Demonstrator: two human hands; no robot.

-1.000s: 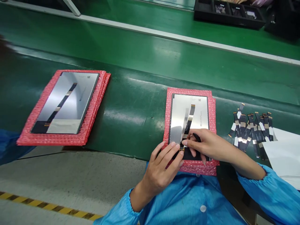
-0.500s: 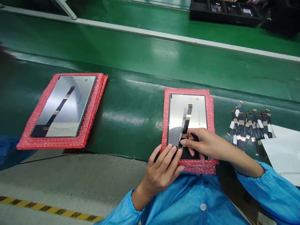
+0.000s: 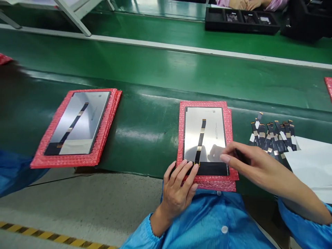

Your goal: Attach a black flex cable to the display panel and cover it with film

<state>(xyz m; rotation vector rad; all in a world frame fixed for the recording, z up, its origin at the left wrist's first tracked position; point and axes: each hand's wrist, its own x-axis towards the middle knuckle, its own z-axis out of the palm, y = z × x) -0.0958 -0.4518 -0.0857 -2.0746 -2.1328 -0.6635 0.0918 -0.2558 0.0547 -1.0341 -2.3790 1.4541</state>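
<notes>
In the head view a display panel [image 3: 207, 135] with a silvery back and a black lower strip lies on red bubble-wrap sheets [image 3: 228, 128]. A dark flex cable [image 3: 200, 140] runs up its back from that strip. My left hand [image 3: 177, 190] rests on the panel's lower left edge with fingers outstretched, fingertips beside the cable's lower end. My right hand [image 3: 250, 164] is over the panel's right side, fingers curled round a black pen-like tool [image 3: 242, 156] that is mostly hidden. The tool's tip does not show.
Loose flex cables [image 3: 275, 136] lie in a pile at the right, beside white paper sheets [image 3: 311, 159]. Another panel [image 3: 80, 121] with a cable rests on red bubble wrap at the left. At the back are a black compartment tray [image 3: 241, 26] and another person's hands [image 3: 243, 4].
My right hand has moved right, off the cable's lower end, still with the black tool. My left hand stays on the panel's edge. The camera view has shifted slightly.
</notes>
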